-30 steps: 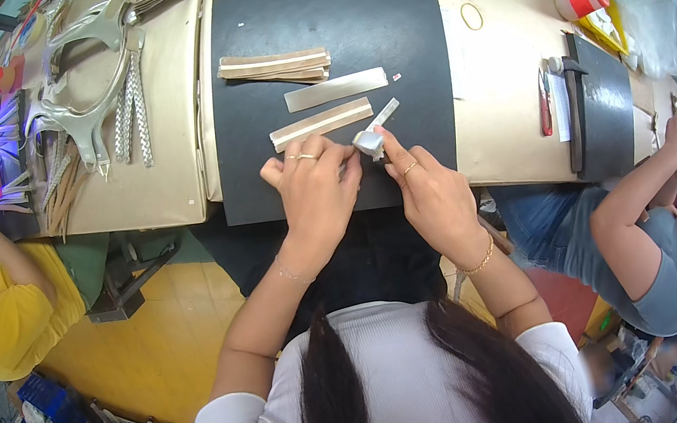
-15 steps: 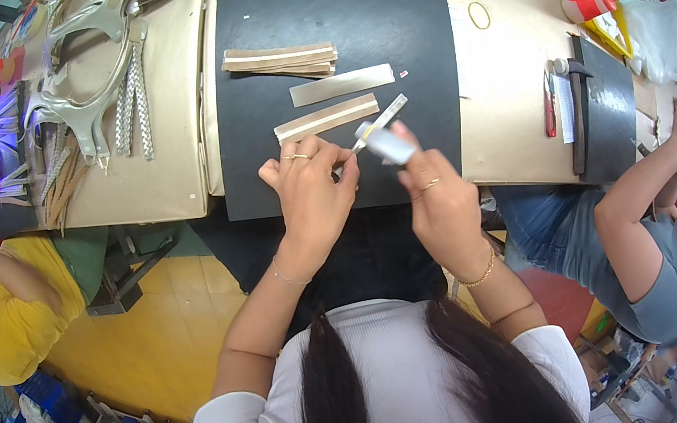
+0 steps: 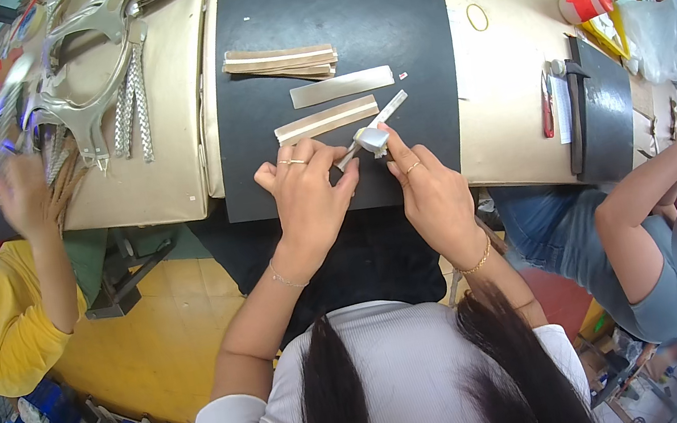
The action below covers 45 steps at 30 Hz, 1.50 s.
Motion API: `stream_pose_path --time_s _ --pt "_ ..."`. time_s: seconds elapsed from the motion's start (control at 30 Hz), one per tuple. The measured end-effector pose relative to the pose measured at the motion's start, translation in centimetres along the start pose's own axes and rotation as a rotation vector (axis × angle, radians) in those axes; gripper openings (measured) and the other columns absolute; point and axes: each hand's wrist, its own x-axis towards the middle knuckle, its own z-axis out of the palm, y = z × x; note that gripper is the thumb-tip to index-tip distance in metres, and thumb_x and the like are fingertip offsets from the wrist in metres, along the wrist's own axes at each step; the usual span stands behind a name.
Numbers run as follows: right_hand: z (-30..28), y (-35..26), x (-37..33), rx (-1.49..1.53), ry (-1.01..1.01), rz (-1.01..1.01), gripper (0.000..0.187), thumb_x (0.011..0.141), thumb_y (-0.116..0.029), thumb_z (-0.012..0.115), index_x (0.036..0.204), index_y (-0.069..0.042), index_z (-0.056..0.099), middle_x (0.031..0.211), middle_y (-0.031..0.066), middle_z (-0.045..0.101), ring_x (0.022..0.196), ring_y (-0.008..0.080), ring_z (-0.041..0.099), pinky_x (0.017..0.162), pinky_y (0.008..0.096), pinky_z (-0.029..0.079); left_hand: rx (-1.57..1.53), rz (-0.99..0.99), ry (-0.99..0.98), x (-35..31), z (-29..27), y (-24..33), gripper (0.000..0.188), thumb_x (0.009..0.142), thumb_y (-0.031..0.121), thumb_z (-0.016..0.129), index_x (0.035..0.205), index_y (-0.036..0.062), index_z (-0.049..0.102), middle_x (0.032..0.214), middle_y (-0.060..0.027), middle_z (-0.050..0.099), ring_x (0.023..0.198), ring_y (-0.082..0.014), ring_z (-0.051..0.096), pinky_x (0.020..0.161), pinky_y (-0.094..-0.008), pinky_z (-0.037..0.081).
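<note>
My left hand point(image 3: 305, 186) is closed, thumb and forefinger pinching the lower end of a narrow pale strip point(image 3: 393, 109) that slants up to the right. My right hand point(image 3: 434, 199) holds a shiny silver strip point(image 3: 374, 139) between thumb and fingertips, where it bends over the pale strip. Fingers partly cover the crossing, so I cannot tell how the two are joined. Just above lies a tan strip point(image 3: 327, 119) with a white line along it. Beyond that are a flat silver-grey strip point(image 3: 342, 86) and a stack of tan strips point(image 3: 279, 61).
A black mat point(image 3: 401, 28) lies under the work. To the left are silver shoe-like straps point(image 3: 79, 103) with braided strips point(image 3: 131, 112). A hammer point(image 3: 580, 114), a red-handled tool point(image 3: 547, 107) and a rubber band point(image 3: 477, 17) lie right. People work on both sides.
My right hand has brought the silver strip down and left, bending it over the pale strip. My left hand stays nearly in place. The person at left has raised an arm.
</note>
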Motion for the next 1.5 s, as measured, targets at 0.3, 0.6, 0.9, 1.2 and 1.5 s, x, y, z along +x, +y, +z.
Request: stream_pose_path --time_s 0.3,0.6,0.9,1.2,1.5 --pt "-0.9 -0.2 0.4 0.191 0.161 0.023 0.052 0.099 -0.016 0.063 0.15 -0.018 0.053 0.081 0.0087 0.057 0.065 0.0299 0.064 0.058 0.042 0.053 0.0 -0.018 -0.008 -0.1 0.2 -0.2 0.009 0.079 0.016 0.083 0.084 0.0118 0.077 0.084 0.003 0.064 0.091 -0.0179 0.057 0.087 -0.0387 0.028" --pt "-0.6 -0.7 0.5 0.222 0.154 0.006 0.054 0.098 -0.013 0.064 0.151 -0.018 0.053 0.08 0.0092 0.057 0.064 0.0302 0.063 0.057 0.042 0.051 0.0 0.019 0.016 -0.1 0.2 -0.2 0.009 0.079 0.015 0.083 0.083 0.0118 0.075 0.083 0.002 0.062 0.088 -0.0189 0.056 0.085 -0.0389 0.028" --pt "0.1 -0.7 -0.1 0.001 -0.033 -0.02 0.05 0.099 -0.017 0.064 0.149 -0.018 0.055 0.08 0.0078 0.057 0.062 0.027 0.063 0.054 0.0406 0.052 -0.005 -0.006 -0.007 -0.8 -0.9 -1.0 0.013 0.076 0.016 0.084 0.086 0.014 0.077 0.088 0.0049 0.061 0.091 -0.0175 0.054 0.087 -0.039 0.028" --pt "-0.6 -1.1 0.0 0.013 -0.037 -0.019 0.052 0.099 -0.013 0.064 0.149 -0.017 0.055 0.081 0.0081 0.057 0.063 0.028 0.064 0.055 0.0401 0.052 -0.02 -0.03 0.01 -0.8 -0.5 -0.8 0.009 0.077 0.014 0.083 0.083 0.012 0.076 0.087 0.004 0.061 0.091 -0.0186 0.054 0.088 -0.0391 0.028" --pt "-0.6 -1.7 0.3 0.083 -0.082 0.0 0.057 0.096 -0.009 0.066 0.151 -0.014 0.052 0.082 0.0101 0.057 0.064 0.0305 0.062 0.056 0.0421 0.051 0.003 -0.039 0.007 -0.8 -0.4 -0.4 0.01 0.077 0.014 0.082 0.079 0.0107 0.074 0.086 0.0039 0.061 0.092 -0.0191 0.053 0.087 -0.0388 0.027"
